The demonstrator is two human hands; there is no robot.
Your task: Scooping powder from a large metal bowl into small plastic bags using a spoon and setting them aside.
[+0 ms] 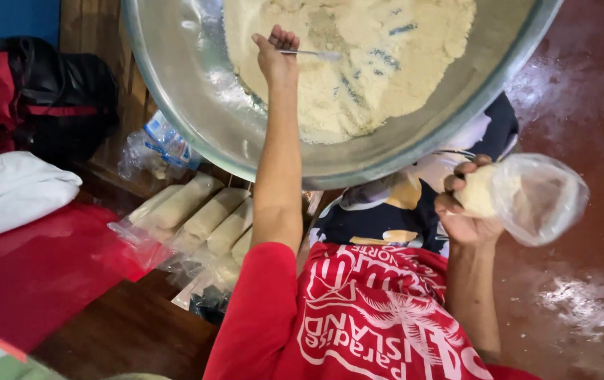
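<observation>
Evidently the left hand (278,55) had closed on a thin metal spoon (312,53) over pale, crumbly meal (358,49) in the wide steel basin (196,91); the right hand (465,204) pinched the clear bag (538,197) — limp, slippery, part-filled — at its mouth, likely the surest hold.

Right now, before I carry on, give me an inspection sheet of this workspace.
Surface: dark wooden boards; reddish floor with pale powder patches.
Job's things: large metal bowl of pale yellow meal; spoon; clear plastic bag, partly filled.
Clutter: filled bags lying side by side; red plastic sheet; white cloth; black bag.
Grippers: left hand holds the spoon in the bowl; right hand grips the bag's mouth.
Cables: nothing seen.
Surroundings: blue wall.
</observation>
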